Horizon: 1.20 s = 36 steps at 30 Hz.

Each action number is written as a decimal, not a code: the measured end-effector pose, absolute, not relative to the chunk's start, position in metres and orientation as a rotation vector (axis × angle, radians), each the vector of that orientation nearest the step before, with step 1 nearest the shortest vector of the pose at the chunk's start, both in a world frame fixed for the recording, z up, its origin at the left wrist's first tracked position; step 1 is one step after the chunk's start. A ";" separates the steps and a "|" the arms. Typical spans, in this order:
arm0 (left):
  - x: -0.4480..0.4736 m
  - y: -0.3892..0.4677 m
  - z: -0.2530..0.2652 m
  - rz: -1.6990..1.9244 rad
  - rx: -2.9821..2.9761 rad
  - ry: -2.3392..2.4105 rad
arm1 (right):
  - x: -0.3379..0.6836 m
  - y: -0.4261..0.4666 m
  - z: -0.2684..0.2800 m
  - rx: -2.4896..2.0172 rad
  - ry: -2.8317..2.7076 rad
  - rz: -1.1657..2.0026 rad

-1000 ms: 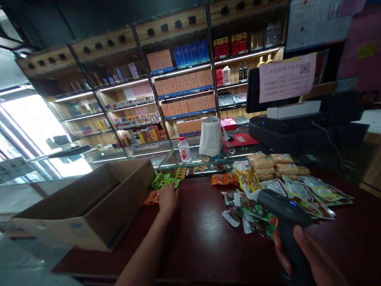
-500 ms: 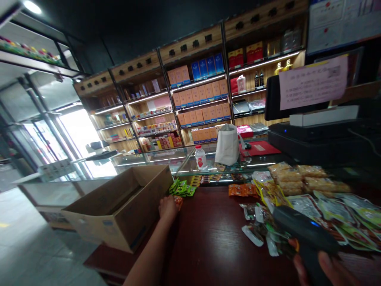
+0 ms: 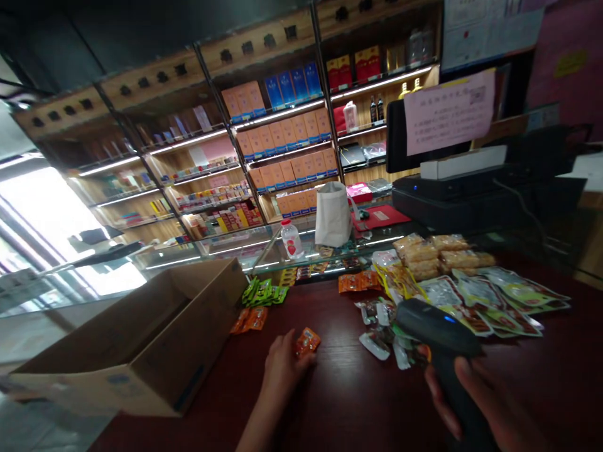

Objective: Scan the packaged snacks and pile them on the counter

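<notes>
Left hand: the left hand (image 3: 282,364) reaches over the middle of the bench (image 3: 334,389), its grip closed on an orange sachet (image 3: 309,341) between fingers and thumb.
Orange sachet: at the left hand's fingertips, well apart from the box; whether it touches the bench or hangs just above is unclear.
Just changed: half a second ago this hand was beside the box; now it and the sachet are out to the right, nearer the scanner.
What that means: the sachet seems singled out from its group, judging by the orange pile (image 3: 249,319) lying by the box.
Right hand: the right hand (image 3: 502,411) is wrapped around the handle of a black handheld barcode scanner (image 3: 436,326), its blue light lit and its head toward the far left.
Box: an open cardboard box (image 3: 188,361) on the left, near the orange pile and some green sachets (image 3: 264,293).
Right side: clear vacuum packs (image 3: 375,345) just beyond the scanner's head, flat pouches (image 3: 513,292) farther right, golden snack packs (image 3: 419,257) behind them.
Far side: a red-capped bottle (image 3: 291,243) and a white bag (image 3: 332,216) on the glass counter.
</notes>
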State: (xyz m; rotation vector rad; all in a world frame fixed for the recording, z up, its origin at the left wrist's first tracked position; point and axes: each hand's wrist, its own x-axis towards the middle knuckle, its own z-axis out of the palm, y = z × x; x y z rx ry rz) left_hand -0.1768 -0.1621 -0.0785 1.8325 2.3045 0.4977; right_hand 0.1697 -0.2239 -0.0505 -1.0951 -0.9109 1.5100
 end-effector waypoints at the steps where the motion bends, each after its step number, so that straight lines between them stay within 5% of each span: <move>1: -0.178 -0.163 -0.077 0.503 1.796 2.333 | 0.169 -0.225 -0.048 -1.094 -0.902 1.531; 6: -0.188 -0.167 -0.070 0.491 1.722 2.354 | 0.162 -0.220 -0.045 -1.008 -0.797 1.521; 18: -0.134 -0.175 -0.079 1.326 1.077 1.640 | 0.135 -0.214 -0.042 -0.954 -0.868 1.576; 36: -0.101 -0.167 -0.098 1.391 1.108 1.569 | 0.115 -0.219 -0.034 -0.893 -1.037 1.643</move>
